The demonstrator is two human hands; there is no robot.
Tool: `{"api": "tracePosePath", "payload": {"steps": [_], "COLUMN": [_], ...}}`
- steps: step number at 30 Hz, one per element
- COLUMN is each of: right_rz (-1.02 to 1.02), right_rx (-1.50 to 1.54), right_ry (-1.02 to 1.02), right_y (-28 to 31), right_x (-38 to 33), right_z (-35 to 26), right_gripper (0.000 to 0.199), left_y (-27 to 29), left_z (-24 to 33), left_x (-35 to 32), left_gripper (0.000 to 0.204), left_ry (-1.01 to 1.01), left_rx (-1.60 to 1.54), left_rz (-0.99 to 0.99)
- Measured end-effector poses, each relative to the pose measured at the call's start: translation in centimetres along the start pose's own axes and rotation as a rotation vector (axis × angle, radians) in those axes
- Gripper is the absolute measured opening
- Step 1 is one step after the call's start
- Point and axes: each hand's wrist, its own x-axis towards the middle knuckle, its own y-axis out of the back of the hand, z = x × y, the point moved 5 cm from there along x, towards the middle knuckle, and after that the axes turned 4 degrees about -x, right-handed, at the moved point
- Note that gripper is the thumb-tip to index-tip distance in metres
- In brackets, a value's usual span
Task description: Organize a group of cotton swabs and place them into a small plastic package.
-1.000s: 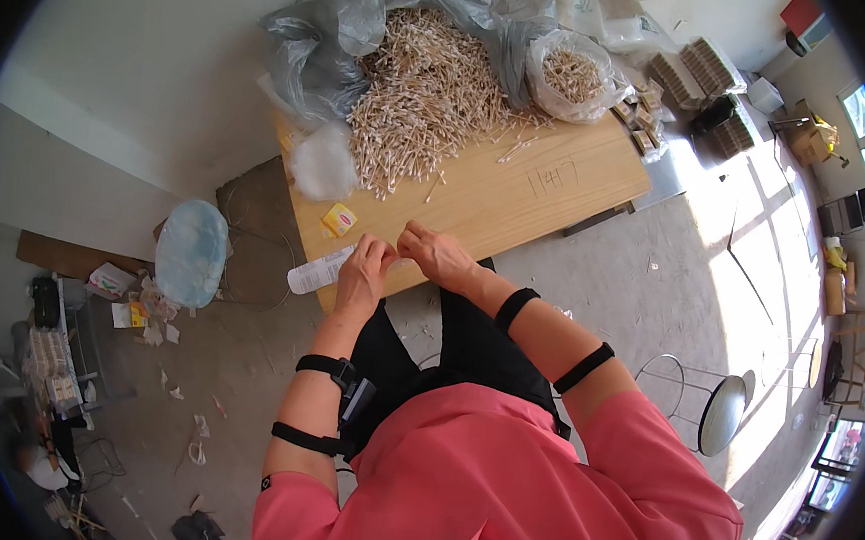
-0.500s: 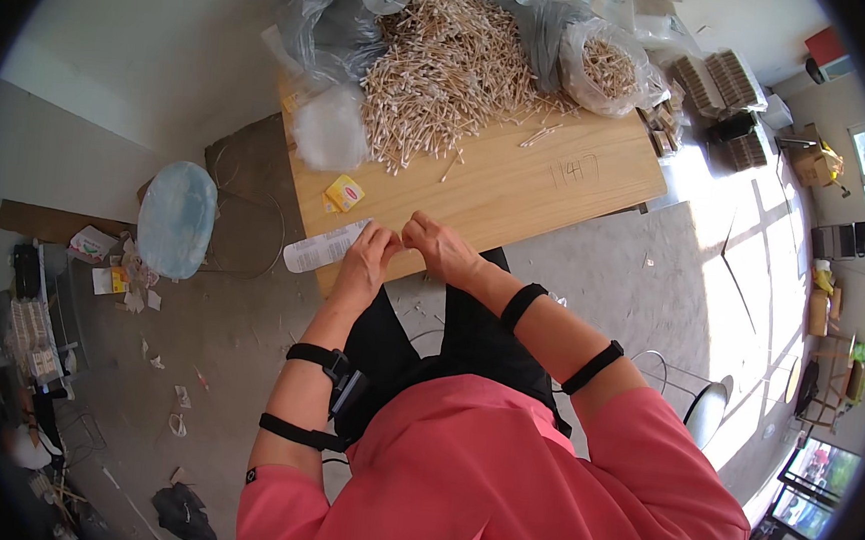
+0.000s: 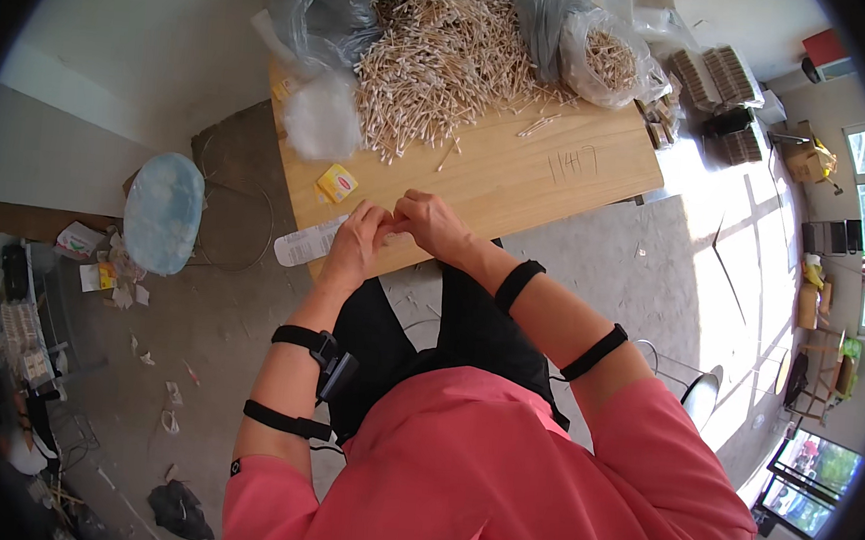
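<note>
Near the table's front edge, my left hand (image 3: 357, 243) and my right hand (image 3: 435, 228) meet fingertip to fingertip. The fingers of both are curled in a pinch; whatever lies between them is too small or too hidden to make out. Beside my left hand is a white printed paper strip (image 3: 304, 246) with a rounded end, its other end covered by that hand. A small yellow-and-white packet (image 3: 337, 182) lies just beyond. Farther back rises a large heap of cotton swabs (image 3: 447, 65), with a few loose swabs (image 3: 449, 155) at its near side.
Grey plastic bags (image 3: 319, 21) flank the heap on the wooden table (image 3: 518, 191). A clear bag of swabs (image 3: 608, 62) stands at right, a translucent white bag (image 3: 321, 117) at left. A round stool with a pale blue cover (image 3: 163, 213) is left of the table.
My hands have drawn closer, so the small gap between their fingertips has closed. The whole view has shifted slightly; the strip, packet and heap stay in place on the table.
</note>
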Motion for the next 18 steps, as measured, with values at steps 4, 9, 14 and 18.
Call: {"api": "tracePosePath", "payload": {"steps": [4,9,14,18], "right_rz": [-0.07,-0.006,0.037,-0.018], "right_rx": [0.083,0.109,0.117,0.134], "right_ry": [-0.004,0.019,0.045,0.005], "right_y": [-1.0,-0.5,0.0,0.3], "right_x": [-1.9,-0.8,0.1,-0.6], "right_z": [-0.4,-0.2,0.3,0.2], "right_gripper": [0.013,0.016,0.015,0.015], "left_y": [0.1,0.7,0.9,0.4], "left_z": [-0.1,-0.4,-0.7,-0.1], "left_x": [-0.6,0.0,0.7,0.2], "left_gripper": [0.01,0.007,0.009,0.008], "left_ry": [-0.016,0.049,0.095,0.086], "left_rx": [-0.027,-0.087,-0.138,-0.138], "left_rz": [-0.001,0.001,-0.003,0.016]}}
